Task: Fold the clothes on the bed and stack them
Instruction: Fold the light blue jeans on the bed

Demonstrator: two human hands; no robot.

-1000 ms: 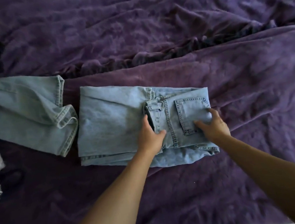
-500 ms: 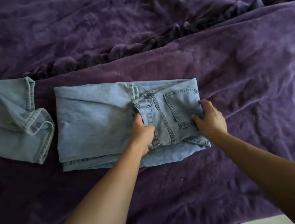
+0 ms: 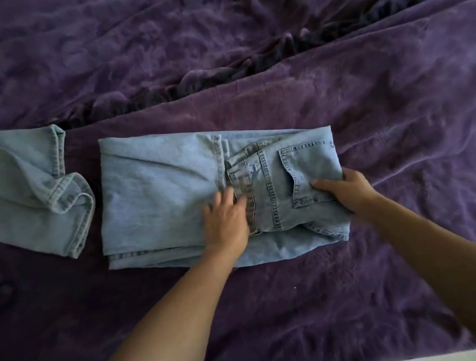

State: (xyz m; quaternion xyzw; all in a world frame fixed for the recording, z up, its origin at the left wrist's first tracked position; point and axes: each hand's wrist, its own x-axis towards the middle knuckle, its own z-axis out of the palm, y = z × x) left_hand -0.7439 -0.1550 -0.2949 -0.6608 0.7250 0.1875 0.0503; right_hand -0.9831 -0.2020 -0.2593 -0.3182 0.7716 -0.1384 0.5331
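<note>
Denim fills the middle of your head view: the folded jeans lie flat on the purple blanket, a rectangle running left to right across the centre of the frame, with the leg part to the left and the seat part doubled over on the right. Your left hand rests on top of them at the lower middle, palm down, fingers fairly straight and pressing the cloth just beside the waistband; the fingertips are blurred, so you cannot tell more of how they lie. Your right hand grips the right-hand fold of the jeans, thumb on top touching the back pocket, the other fingers curled round the edge. At the left of the frame, with a strip of blanket between it and the folded pair, lies a second denim garment, its hemmed ends turned towards the centre. Above, the blanket is heavily rumpled, with a dark ridge crossing from centre left to upper right
</note>
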